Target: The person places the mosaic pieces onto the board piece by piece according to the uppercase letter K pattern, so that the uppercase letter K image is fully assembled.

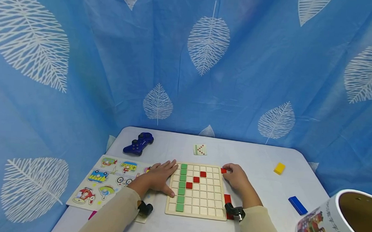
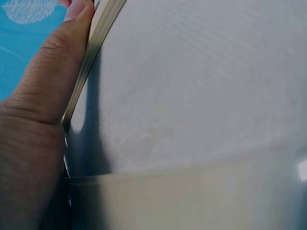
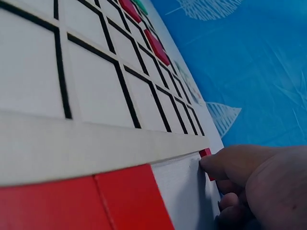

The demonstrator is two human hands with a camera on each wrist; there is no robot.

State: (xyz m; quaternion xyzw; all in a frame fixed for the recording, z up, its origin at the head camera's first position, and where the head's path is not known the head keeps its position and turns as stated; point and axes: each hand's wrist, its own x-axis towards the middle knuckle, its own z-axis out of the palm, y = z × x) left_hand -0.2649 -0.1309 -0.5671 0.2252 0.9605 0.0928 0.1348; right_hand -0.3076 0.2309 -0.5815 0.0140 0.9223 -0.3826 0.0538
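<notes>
A wooden grid board [image 1: 202, 199] lies on the table, with a column of green tiles [image 1: 181, 189] and a slanting line of red tiles [image 1: 196, 179] in its cells. Along its left edge rests my left hand [image 1: 160, 178], fingers spread and thumb apart; the left wrist view shows the thumb [image 2: 60, 67] against the board's side. Off the top right corner, my right hand [image 1: 237, 176] pinches a small red tile [image 1: 223, 170], partly covered by the fingers. More red tiles [image 1: 227, 198] lie beside the right edge, seen close as red blocks [image 3: 129, 196] in the right wrist view.
A picture puzzle board [image 1: 96, 192] lies under the left forearm. Behind are a blue game controller [image 1: 138, 143] and a small pattern card [image 1: 200, 150]. To the right are a yellow block [image 1: 279, 168], a blue block [image 1: 297, 205] and a tall round container [image 1: 323, 223].
</notes>
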